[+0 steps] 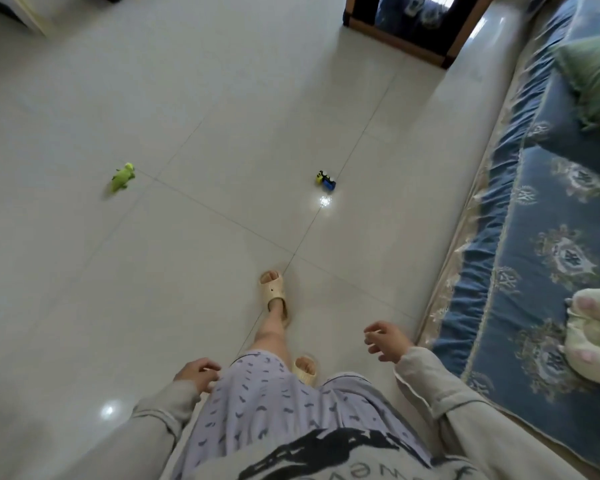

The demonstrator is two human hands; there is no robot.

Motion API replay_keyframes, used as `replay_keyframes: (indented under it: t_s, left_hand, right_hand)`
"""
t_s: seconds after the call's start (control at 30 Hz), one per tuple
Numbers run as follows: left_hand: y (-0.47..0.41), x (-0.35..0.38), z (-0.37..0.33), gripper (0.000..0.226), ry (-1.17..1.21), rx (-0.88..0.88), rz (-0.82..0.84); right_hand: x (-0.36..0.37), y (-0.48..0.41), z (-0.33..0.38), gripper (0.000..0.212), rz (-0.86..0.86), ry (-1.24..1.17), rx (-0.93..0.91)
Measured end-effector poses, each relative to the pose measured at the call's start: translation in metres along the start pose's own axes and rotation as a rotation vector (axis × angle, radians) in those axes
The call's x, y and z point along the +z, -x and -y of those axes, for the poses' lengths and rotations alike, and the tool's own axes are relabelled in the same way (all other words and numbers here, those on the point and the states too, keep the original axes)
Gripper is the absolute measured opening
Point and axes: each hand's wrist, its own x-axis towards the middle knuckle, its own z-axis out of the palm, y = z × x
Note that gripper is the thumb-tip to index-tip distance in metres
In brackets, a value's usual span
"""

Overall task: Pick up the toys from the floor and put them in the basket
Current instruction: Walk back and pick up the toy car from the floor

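On open tiles (222, 98), two toys (122, 177) apart.

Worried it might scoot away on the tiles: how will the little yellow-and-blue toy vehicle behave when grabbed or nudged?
The small yellow-and-blue toy vehicle looks like hard plastic, so probably stiff and light. If it has wheels, it may roll on the glossy tiled floor when nudged; lifting it straight up seems safer.

Pale tiled floor (222, 98). Blue patterned sofa cover (548, 216) at right edge; green cushion (593, 77), cream plush paw (593, 334) on it.
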Motion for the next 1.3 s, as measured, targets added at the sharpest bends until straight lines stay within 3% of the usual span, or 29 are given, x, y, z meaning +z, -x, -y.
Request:
replay_keyframes:
  t_s: [0.23,0.4,0.57,0.67,0.8,0.97,1.1,1.2,1.3]
  left_hand:
    - [-0.050,-0.062,-0.124,0.017,-0.079,0.021,-0.061]
    - [-0.072,-0.099,-0.234,0.021,-0.137,0.107,-0.036]
    - [-0.097,-0.133,-0.342,0.028,-0.216,0.210,0.004]
    - [-0.112,-0.147,-0.391,0.025,-0.172,0.217,-0.016]
    - [-0.137,-0.152,-0.428,0.025,-0.120,0.184,-0.040]
    - [-0.146,-0.142,-0.435,0.028,0.005,-0.022,-0.065]
    - [-0.149,-0.129,-0.450,0.026,0.157,-0.181,-0.019]
    - [-0.159,-0.133,-0.483,0.017,0.318,-0.177,-0.084]
    - [-0.182,-0.134,-0.518,0.017,0.312,-0.151,-0.108]
  right_hand:
    - [-0.022,-0.042,0.037,0.009,-0.007,-0.068,0.140]
    - [-0.037,-0.068,0.071,0.022,-0.045,-0.135,0.265]
    - [-0.062,-0.102,0.122,0.015,-0.151,-0.151,0.299]
    - [-0.085,-0.125,0.157,0.016,-0.131,-0.157,0.291]
    - [-0.124,-0.158,0.207,0.011,-0.042,-0.029,0.283]
    - [-0.196,-0.207,0.276,0.012,-0.016,0.184,0.223]
    - [-0.239,-0.239,0.330,0.021,0.044,0.052,0.163]
    - [-0.258,-0.256,0.357,0.024,0.103,0.121,0.160]
    - [-0.266,-0.278,0.377,0.027,0.126,0.221,0.158]
